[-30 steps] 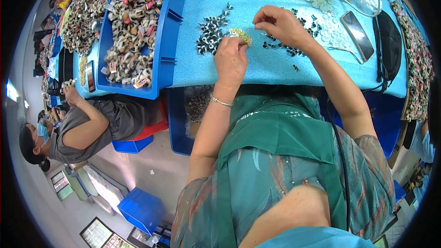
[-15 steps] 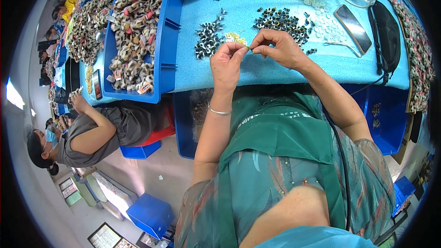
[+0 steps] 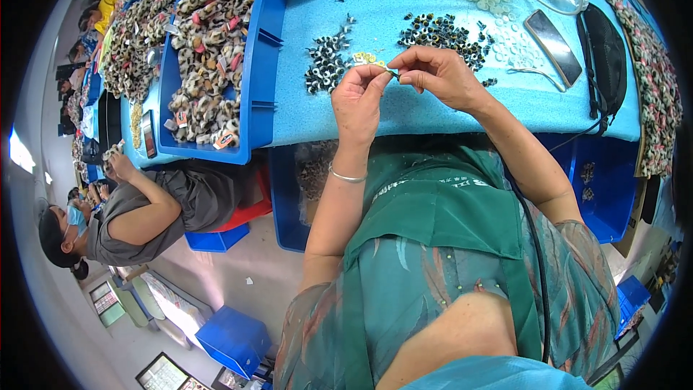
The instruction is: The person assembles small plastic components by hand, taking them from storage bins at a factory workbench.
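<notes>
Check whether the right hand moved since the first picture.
Yes: judged against the phone lying on the table, the right hand has moved down the picture, toward the table's near edge.

Bare cloth (image 3: pixel 297 117) left of the hands (image 3: pixel 357 105) (image 3: pixel 442 78) offers passage until the blue crate (image 3: pixel 261 65) blocks.

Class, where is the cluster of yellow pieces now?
In the head view's upper middle, the yellow pieces lie just beyond the left hand, between the black-and-white pieces at left and the black pieces at right.
</notes>
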A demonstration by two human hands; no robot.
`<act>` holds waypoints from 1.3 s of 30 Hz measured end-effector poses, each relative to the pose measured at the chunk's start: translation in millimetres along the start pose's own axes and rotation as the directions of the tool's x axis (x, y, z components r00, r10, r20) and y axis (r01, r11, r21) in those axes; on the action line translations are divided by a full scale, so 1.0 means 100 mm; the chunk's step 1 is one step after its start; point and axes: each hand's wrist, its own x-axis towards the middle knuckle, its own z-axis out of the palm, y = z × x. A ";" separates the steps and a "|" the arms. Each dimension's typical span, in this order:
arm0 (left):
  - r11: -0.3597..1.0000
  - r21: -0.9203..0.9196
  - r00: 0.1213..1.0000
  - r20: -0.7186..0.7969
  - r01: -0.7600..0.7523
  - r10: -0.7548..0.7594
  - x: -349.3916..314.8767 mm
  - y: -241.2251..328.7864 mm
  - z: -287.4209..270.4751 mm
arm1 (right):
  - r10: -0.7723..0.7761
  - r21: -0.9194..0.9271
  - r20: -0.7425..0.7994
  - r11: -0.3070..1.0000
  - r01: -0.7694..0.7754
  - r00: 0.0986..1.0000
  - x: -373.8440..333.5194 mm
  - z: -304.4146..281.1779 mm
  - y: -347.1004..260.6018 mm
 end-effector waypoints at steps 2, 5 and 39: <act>0.998 -0.050 0.999 0.037 0.023 -0.021 0.01 -0.01 -0.01 | 0.002 -0.017 0.003 1.000 -0.002 1.000 0.01 -0.01 0.01; 0.999 -0.045 0.999 0.039 0.028 -0.026 -0.01 0.00 0.01 | 0.017 0.056 0.036 0.998 -0.019 0.999 0.01 -0.02 0.02; 0.355 0.851 0.882 0.230 -0.387 0.411 0.07 -0.19 -0.14 | -0.186 -0.896 0.063 0.423 0.137 0.981 1.95 0.02 0.47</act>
